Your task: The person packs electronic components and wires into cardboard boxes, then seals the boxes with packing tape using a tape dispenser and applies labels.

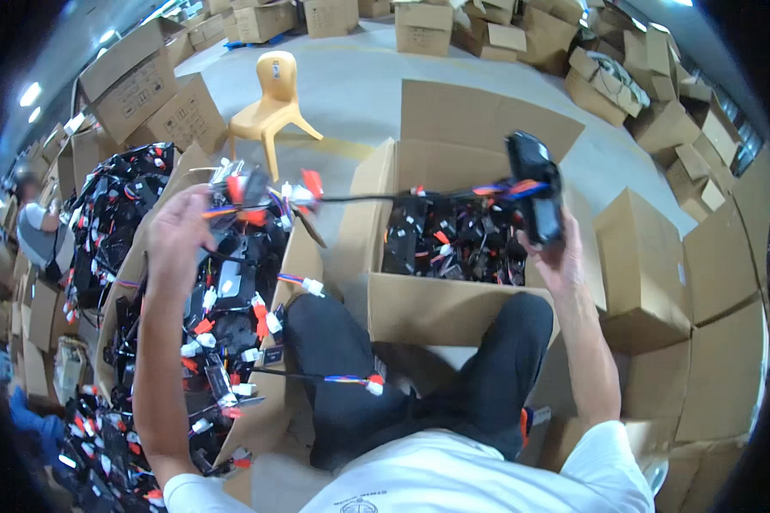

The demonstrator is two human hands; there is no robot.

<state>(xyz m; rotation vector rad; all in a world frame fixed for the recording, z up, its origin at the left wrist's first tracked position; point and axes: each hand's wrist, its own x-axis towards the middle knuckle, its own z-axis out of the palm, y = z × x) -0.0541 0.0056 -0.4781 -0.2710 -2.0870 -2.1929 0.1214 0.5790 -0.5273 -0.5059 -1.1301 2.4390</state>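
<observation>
My right hand grips a glossy black, oblong plastic device from below, raised over the right side of an open carton. A dark cable stretches leftward from the device to a cluster of red and white plug connectors. At that end my left hand is closed on the wiring, somewhat smeared by motion. Below it stands a long open carton heaped with black devices, coloured wires and red and white plugs. More black devices with wires lie inside the carton in front of me.
A yellow plastic chair stands ahead on the grey floor. Closed cartons stack close on my right, with many more along the far walls. Another heap of wired black devices lies at the left, near a person.
</observation>
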